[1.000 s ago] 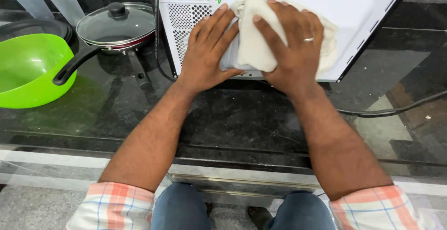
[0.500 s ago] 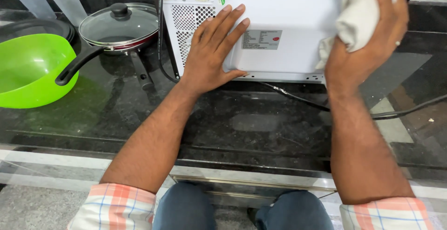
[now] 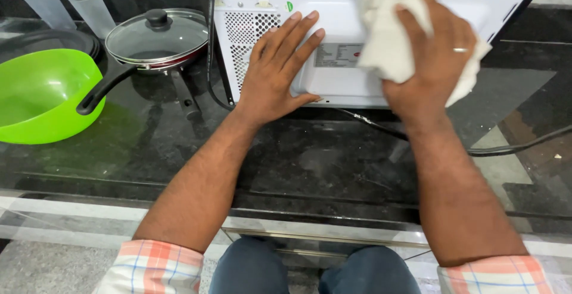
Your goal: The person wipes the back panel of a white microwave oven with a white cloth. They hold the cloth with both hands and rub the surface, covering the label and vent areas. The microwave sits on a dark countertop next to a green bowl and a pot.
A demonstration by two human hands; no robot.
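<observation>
Meanwhile the right hand [image 3: 432,61], clutching the white cloth [image 3: 387,38], has swept back leftward across the microwave's rear panel [image 3: 333,85], suggesting ongoing wiping, while the left hand [image 3: 277,70] stays flat and open, bracing it.

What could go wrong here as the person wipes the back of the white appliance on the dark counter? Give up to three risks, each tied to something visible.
1. The right hand presses a white cloth on the appliance; if damp, moisture might enter the vent grille.
2. The black cable trails beside that arm and could snag.
3. A push might slide the appliance toward the lidded pan and plastic tumblers, though the left hand braces it.
</observation>
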